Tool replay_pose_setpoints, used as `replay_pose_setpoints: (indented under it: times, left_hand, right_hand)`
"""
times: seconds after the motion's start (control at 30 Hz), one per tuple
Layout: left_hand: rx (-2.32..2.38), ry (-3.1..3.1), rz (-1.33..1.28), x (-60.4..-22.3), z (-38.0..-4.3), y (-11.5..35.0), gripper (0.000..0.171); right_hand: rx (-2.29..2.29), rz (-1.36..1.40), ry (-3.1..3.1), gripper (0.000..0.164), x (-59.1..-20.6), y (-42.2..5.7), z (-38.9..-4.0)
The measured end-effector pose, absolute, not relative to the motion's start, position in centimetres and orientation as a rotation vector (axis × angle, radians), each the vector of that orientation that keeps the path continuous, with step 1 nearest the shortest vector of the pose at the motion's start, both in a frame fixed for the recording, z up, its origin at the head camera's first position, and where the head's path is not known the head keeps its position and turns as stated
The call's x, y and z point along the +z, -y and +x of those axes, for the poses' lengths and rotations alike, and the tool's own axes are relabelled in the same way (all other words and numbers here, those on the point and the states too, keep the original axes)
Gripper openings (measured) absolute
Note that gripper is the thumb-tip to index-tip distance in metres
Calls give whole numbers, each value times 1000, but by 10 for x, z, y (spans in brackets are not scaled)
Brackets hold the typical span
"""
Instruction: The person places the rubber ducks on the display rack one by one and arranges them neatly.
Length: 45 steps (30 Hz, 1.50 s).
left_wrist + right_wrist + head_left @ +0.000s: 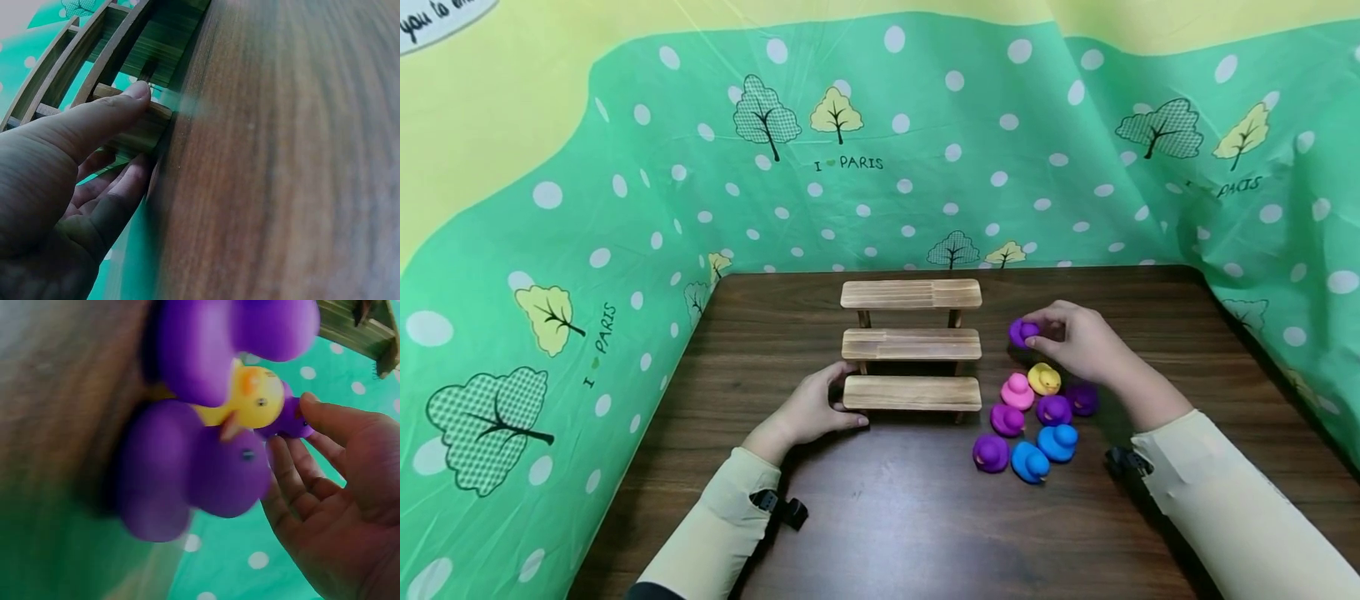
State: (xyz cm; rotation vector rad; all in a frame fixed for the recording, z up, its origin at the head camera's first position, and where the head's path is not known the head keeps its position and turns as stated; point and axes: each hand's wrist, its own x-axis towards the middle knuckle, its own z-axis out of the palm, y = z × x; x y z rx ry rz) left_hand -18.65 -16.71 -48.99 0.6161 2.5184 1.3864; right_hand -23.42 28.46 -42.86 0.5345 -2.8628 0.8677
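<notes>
A three-tier wooden stand [912, 393] stands on the table, its steps rising toward the back. At its lower left end my left hand [815, 406] holds the side frame; the left wrist view has the thumb [134, 94] on a crosspiece and the fingers behind it. To the right of the stand, my right hand [1078, 342] pinches a purple rubber duck [1021, 333] between thumb and fingers. In the right wrist view that duck [292, 419] is partly hidden behind a yellow duck [259, 403] and another purple duck [231, 469].
Several more rubber ducks are grouped right of the stand: a pink duck [1017, 392], a magenta duck [1007, 420], blue ducks including one in front [1030, 462], and purple ones, including one at the left [991, 453]. A green dotted cloth [925, 192] hangs behind the dark wooden table [880, 533].
</notes>
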Motion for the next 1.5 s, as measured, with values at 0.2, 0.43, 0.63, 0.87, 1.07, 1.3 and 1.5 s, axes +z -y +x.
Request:
replay_pose_setpoints:
  times: [0.2, 0.43, 0.63, 0.87, 1.07, 1.3, 1.5]
  left_hand:
    - [1370, -2533, 629, -490, -188, 167, 76]
    - [1374, -2539, 631, -491, -189, 168, 77]
    - [1360, -2554, 623, -490, -189, 168, 76]
    - [1342, -2569, 622, -490, -189, 168, 75]
    - [1384, -2535, 615, -491, -189, 168, 76]
    - [1416, -2511, 638, -492, -190, 167, 76]
    - [1405, -2531, 642, -491, -189, 168, 78]
  right_hand:
    - [929, 485, 2763, 28, -403, -275, -231]
    - [984, 526, 2559, 27, -361, -259, -220]
    - [1032, 614, 2502, 27, -341, -232, -215]
    - [1070, 708, 2512, 26, -333, -203, -224]
    - [1121, 751, 2531, 27, -331, -179, -233]
    - [1157, 784, 2563, 26, -328, -151, -240]
    - [1141, 802, 2588, 28, -330, -129, -246]
